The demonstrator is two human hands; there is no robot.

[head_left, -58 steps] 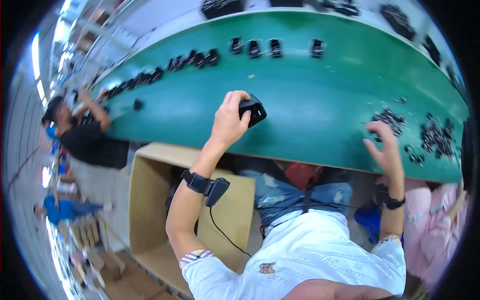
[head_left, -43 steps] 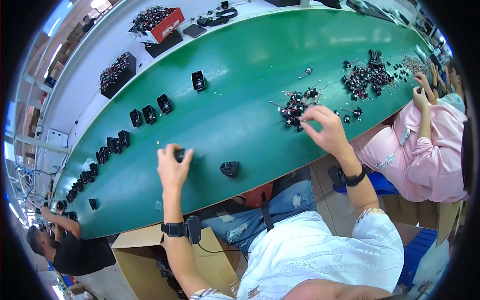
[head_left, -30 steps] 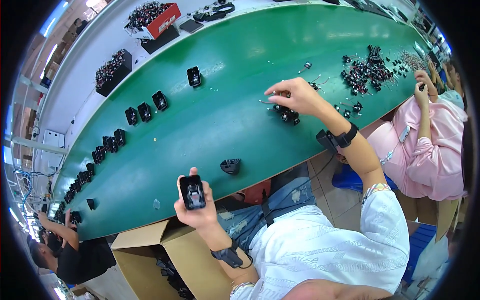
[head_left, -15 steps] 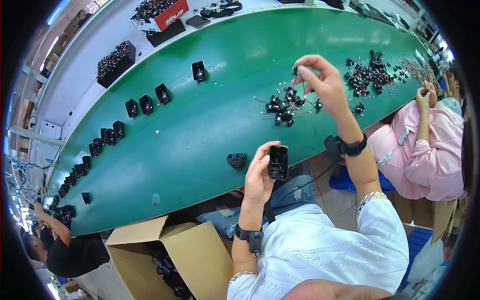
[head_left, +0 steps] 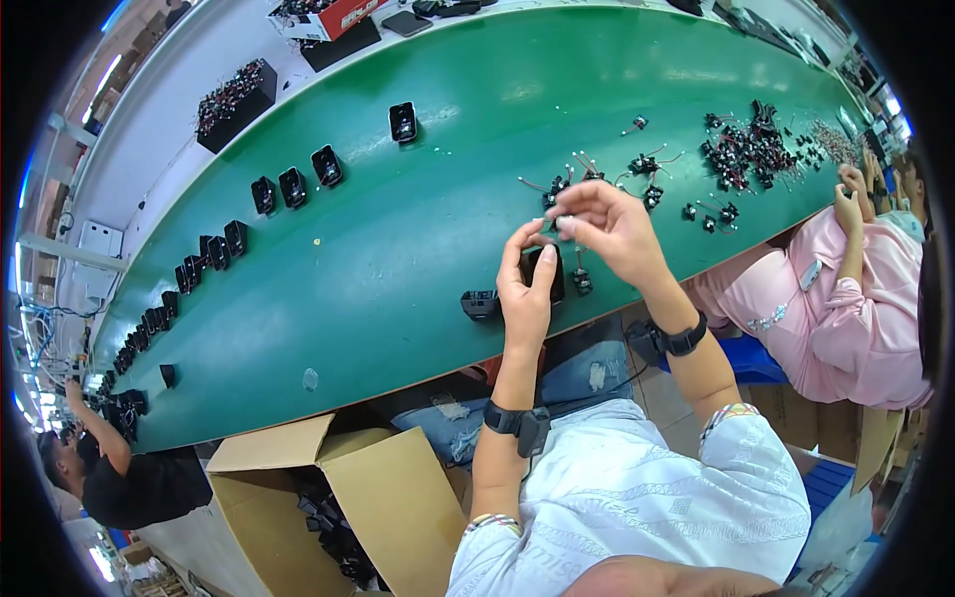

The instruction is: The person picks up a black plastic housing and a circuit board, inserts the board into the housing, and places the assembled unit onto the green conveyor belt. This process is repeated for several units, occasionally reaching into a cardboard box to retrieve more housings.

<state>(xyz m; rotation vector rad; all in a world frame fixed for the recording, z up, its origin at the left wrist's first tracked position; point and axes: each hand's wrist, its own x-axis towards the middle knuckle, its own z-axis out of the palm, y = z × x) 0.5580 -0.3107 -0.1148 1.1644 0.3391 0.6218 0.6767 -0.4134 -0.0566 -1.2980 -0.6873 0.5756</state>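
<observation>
two bare hands meet over the near part of the green desk point(head_left: 398, 269), their fingertips almost touching. the left hand point(head_left: 525, 294) is curled around a black housing point(head_left: 555, 283), thumb on the near side and fingers beyond it. the right hand point(head_left: 609, 231) comes in from the other side, palm half open, thumb and forefinger drawn nearly together just above the housing; whether they pinch anything cannot be told. a small wired part point(head_left: 582, 282) shows just right of the housing, its wire running up toward the right hand; whether it hangs or lies on the desk is unclear.

much of the housing is hidden by the left thumb and fingers, and its inside cannot be made out. a second housing point(head_left: 479, 304) sits just left of the left hand. the right hand partly covers a loose cluster of wired parts point(head_left: 557, 187) behind it. the red and white box point(head_left: 333, 18) is cut off by the upper edge, and the dark pieces point(head_left: 333, 527) inside the cardboard box point(head_left: 398, 507) are hard to tell apart.
</observation>
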